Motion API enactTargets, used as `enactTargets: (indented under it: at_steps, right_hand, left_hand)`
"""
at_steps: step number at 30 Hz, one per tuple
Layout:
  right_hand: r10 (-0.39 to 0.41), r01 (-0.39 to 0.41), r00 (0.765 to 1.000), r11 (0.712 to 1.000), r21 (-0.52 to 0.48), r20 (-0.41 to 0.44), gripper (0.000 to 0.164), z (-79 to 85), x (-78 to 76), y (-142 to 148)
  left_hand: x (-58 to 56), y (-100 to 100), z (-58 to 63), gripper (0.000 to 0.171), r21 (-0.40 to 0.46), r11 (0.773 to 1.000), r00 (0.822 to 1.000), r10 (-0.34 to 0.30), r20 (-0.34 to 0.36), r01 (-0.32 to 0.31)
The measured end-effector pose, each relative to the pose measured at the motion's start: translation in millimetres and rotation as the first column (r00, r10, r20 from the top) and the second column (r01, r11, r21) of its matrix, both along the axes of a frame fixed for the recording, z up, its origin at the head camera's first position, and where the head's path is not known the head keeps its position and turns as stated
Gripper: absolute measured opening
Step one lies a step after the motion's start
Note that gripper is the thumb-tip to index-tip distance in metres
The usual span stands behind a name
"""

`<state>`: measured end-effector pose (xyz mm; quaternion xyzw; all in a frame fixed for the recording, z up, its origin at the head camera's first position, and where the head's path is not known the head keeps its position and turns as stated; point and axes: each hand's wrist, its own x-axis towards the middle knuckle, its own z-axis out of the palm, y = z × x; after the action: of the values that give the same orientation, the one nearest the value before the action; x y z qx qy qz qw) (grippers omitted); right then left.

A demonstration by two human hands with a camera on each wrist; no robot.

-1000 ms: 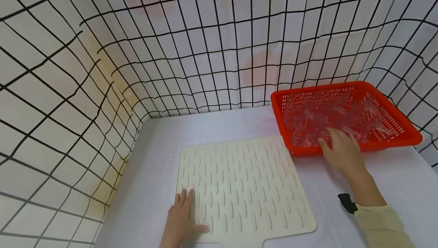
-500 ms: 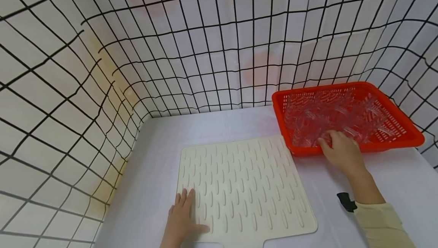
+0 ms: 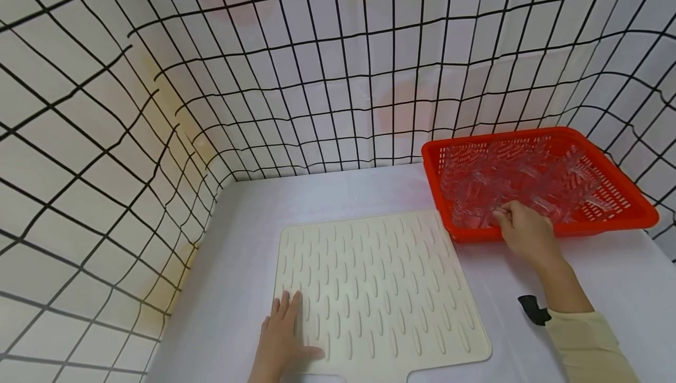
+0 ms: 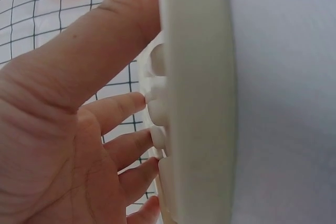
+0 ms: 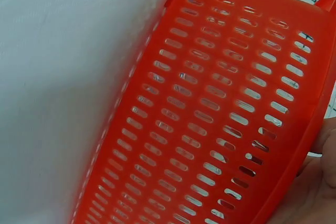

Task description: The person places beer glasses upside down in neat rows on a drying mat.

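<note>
My left hand (image 3: 280,336) rests with fingers spread on the left edge of a cream board (image 3: 380,289) covered in raised oblong ridges. In the left wrist view, the fingertips of that hand (image 4: 79,145) touch the ridges beside the thick board edge (image 4: 199,103). My right hand (image 3: 528,236) reaches over the front rim of a red basket (image 3: 597,226) and pinches a clear plastic piece among a pile of clear plastic pieces (image 3: 475,186). Its fingertips are partly hidden; the right wrist view shows mostly the slotted basket wall (image 5: 302,124) and part of the palm (image 5: 310,192).
Black wire mesh (image 3: 338,78) stands around the back and sides, with pale cloth behind it. A white cloth (image 3: 232,289) covers the table. The basket's left front corner sits against the board's back right corner. A black strap (image 3: 534,310) hangs at the right wrist.
My right thumb and fingers have closed together at the basket's front among the clear pieces. The left hand stays in place on the board.
</note>
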<state>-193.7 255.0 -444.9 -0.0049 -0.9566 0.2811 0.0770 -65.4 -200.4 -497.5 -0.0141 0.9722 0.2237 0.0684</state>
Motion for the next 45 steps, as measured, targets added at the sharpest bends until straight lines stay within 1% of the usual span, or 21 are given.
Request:
enactTargets:
  at_steps: [2, 5, 9, 12, 15, 17, 20, 23, 31, 40, 45]
  right_hand:
    - [-0.002, 0.002, 1.000, 1.000, -0.002, 0.022, 0.034, 1.0, -0.5, 0.1]
    - [-0.005, 0.005, 1.000, 1.000, 0.008, 0.026, 0.038, -0.6, -1.3, 1.2]
    - [-0.001, 0.002, 1.000, 1.000, 0.028, -0.022, 0.039, -7.6, -3.2, 3.6]
    - [-0.009, 0.008, 0.999, 1.000, -0.016, -0.033, 0.041, -9.1, -1.5, 4.4]
    - [-0.023, 0.020, 0.999, 0.995, -0.102, -0.030, 0.044, -6.5, 3.4, 3.9]
    - [-0.027, 0.020, 0.998, 0.990, -0.139, -0.048, 0.044, -5.1, 5.7, 4.0]
    - [-0.029, 0.014, 0.995, 0.988, -0.152, -0.100, 0.041, -4.2, 6.8, 4.1]
    - [-0.034, 0.014, 0.990, 0.990, -0.139, -0.140, 0.038, -4.8, 5.8, 4.7]
    - [-0.048, 0.020, 0.984, 0.988, -0.156, -0.173, 0.036, -2.4, 7.3, 1.8]
    - [-0.096, 0.028, 0.961, 0.967, -0.254, -0.259, 0.032, 8.1, 14.3, -7.4]
    - [-0.108, 0.018, 0.946, 0.959, -0.282, -0.306, 0.031, 13.9, 16.3, -11.0]
  left_hand:
    - [-0.6, 0.4, -0.7, 0.121, 0.000, 1.000, 1.000, 0.007, 0.010, -0.007]
    - [-0.6, -0.1, -1.8, 0.122, 0.004, 1.000, 1.000, 0.003, 0.008, -0.003]
    - [0.1, -0.9, -1.4, 0.121, 0.014, 1.000, 1.000, -0.006, -0.008, 0.006]
    - [0.3, -1.0, -1.0, 0.121, 0.016, 1.000, 1.000, -0.004, -0.008, 0.004]
    - [-0.2, -1.2, -1.3, 0.122, 0.014, 1.000, 1.000, 0.001, 0.000, -0.001]
    - [-0.7, -1.5, -1.9, 0.122, 0.010, 1.000, 1.000, 0.003, 0.004, -0.003]
    - [-1.2, -2.1, -3.3, 0.123, 0.007, 1.000, 1.000, 0.014, 0.009, -0.014]
    - [-1.4, -2.1, -4.4, 0.123, 0.006, 1.000, 1.000, 0.022, 0.012, -0.022]
    - [-2.0, -0.5, -5.9, 0.123, 0.008, 0.999, 0.999, 0.033, 0.026, -0.034]
    - [-0.5, 0.6, -3.9, 0.122, 0.008, 1.000, 1.000, 0.026, 0.014, -0.026]
    - [-0.8, 0.1, -4.4, 0.122, 0.005, 1.000, 1.000, 0.026, 0.011, -0.026]
